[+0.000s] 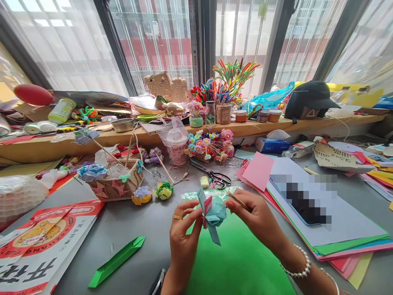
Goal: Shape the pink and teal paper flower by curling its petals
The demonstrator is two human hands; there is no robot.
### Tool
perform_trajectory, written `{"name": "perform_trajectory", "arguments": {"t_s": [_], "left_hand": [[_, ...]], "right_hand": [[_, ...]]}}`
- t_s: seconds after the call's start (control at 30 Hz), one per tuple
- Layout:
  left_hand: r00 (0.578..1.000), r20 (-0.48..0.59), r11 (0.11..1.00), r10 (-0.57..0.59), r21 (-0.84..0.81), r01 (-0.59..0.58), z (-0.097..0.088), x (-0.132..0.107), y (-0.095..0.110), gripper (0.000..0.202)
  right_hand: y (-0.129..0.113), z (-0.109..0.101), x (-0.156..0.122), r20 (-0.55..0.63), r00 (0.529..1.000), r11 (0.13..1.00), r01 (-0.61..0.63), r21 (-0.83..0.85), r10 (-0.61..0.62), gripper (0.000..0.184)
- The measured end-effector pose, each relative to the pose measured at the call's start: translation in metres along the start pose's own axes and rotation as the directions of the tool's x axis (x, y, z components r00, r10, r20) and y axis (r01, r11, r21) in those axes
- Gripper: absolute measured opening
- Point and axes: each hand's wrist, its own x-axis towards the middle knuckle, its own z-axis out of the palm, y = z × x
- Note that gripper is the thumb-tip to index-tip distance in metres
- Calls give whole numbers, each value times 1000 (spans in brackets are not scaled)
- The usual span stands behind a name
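Observation:
My left hand (pixel 186 233) pinches a folded paper flower (pixel 215 215) of light blue and pink paper, held up over a green sheet (pixel 227 262). The flower has long flat strips sticking out above and below. Just right of it, my right hand (pixel 256 215) is closed around a thin wooden stick (pixel 239 200), its pale tip pointing up and left. The right fingertips are beside the flower's edge; I cannot tell if they touch it. To the lower left on the grey table lies a folded green paper strip (pixel 116 262).
Scissors (pixel 219 179) lie behind the hands. A yellow-green paper flower (pixel 163 190) sits near a cardboard box (pixel 118 186) of paper flowers. Stacked coloured paper (pixel 344 229) with a phone (pixel 297 200) on it is at right. A printed bag (pixel 46 241) covers the left.

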Motion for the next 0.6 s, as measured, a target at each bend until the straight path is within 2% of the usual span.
{"name": "perform_trajectory", "arguments": {"t_s": [0.13,0.27,0.43,0.6], "left_hand": [[997,-38,995,68,74,-65,2,-2,-2,14],[994,-71,990,80,119,-71,2,-1,-1,14],[1000,-25,996,5,87,-2,0,-1,3,16],[998,15,994,-63,86,61,-1,-2,4,21]], "right_hand": [[-6,-2,-1,78,995,997,-70,26,68,32],[-11,-4,-2,141,985,995,-100,25,96,26],[-10,-4,-1,213,969,989,-136,59,121,21],[-7,0,-1,211,971,993,-118,29,109,18]]}}
